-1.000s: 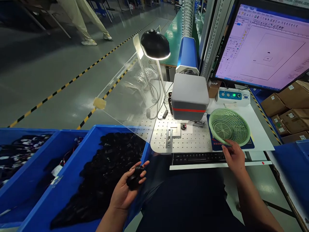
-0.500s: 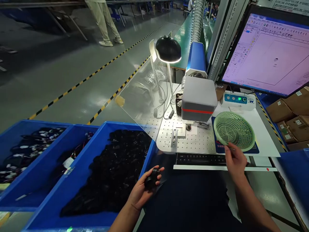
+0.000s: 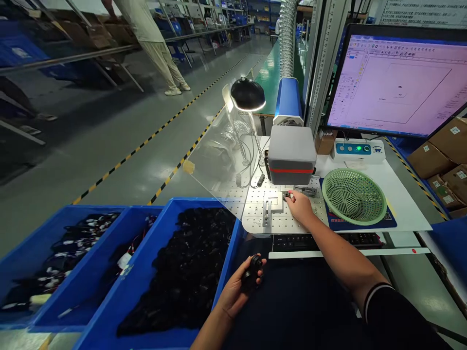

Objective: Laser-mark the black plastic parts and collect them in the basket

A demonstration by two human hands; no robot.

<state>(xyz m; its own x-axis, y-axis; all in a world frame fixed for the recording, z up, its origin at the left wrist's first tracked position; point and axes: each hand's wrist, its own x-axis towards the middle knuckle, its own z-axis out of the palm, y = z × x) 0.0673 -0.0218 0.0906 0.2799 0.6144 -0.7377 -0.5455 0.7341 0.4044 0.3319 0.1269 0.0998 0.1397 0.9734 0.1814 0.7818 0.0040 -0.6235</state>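
My left hand [image 3: 239, 287] is closed around small black round parts [image 3: 251, 272], held in front of the workbench beside the blue bin; their exact kind and count cannot be made out. Under the grey box-shaped machine head [image 3: 292, 156], my right hand [image 3: 301, 206] reaches onto the perforated metal plate [image 3: 251, 214]. Its fingertips pinch a small dark round part [image 3: 286, 196] that sits beside a square metal bracket [image 3: 274, 201]. The fingers cover some of that part. A green plastic basket [image 3: 353, 221] stands to the right of this hand.
Blue bins [image 3: 168, 199] on the left hold many black parts and cabled pieces. A keyboard [image 3: 295, 241] lies along the bench front. A lit lamp [image 3: 248, 95], a clear panel [image 3: 215, 165], a monitor [image 3: 394, 87] and a control box [image 3: 357, 149] surround the plate. Someone stands across the aisle.
My right hand has moved left from the basket's near rim to the dark part on the plate. My left hand keeps its black parts. The camera view has shifted, and the monitor drawing differs.
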